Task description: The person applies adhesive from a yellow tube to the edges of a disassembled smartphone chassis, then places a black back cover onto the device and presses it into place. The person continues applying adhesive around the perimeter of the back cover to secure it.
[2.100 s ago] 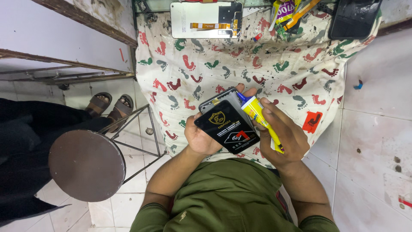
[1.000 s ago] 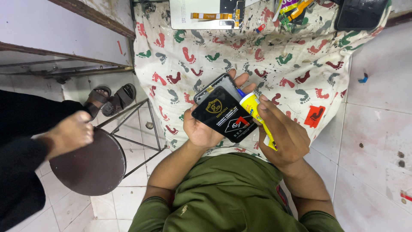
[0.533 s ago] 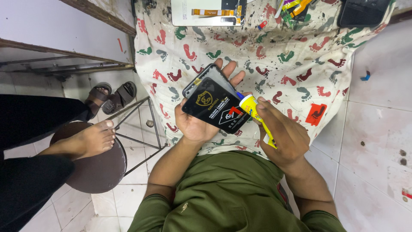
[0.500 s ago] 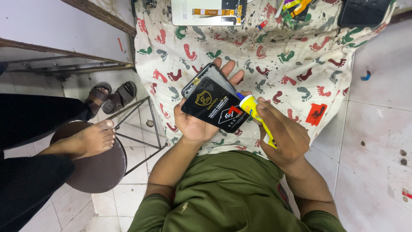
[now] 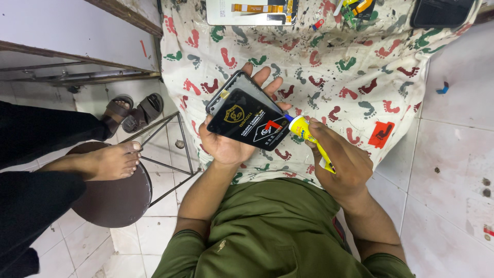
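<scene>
My left hand (image 5: 226, 145) holds a dark phone (image 5: 234, 88) with a black printed packet (image 5: 248, 120) lying on top of it, fingers spread behind them. A yellow glue tube (image 5: 310, 138) with a blue tip is gripped in my right hand (image 5: 343, 163). The tube's tip touches the right edge of the packet and phone. Both hands hover over a white cloth (image 5: 329, 77) printed with red and green footprints.
A white phone panel (image 5: 250, 12) lies at the cloth's top edge, small tools (image 5: 355, 8) and a black object (image 5: 441, 11) to its right. At left another person's bare foot (image 5: 105, 161) rests on a round brown stool (image 5: 114, 193); sandals (image 5: 135, 111) lie on the tiled floor.
The other person took a hand off the stool and set a bare foot on it. My left hand raised and tilted the phone and packet; the tube tip stays at their edge.
</scene>
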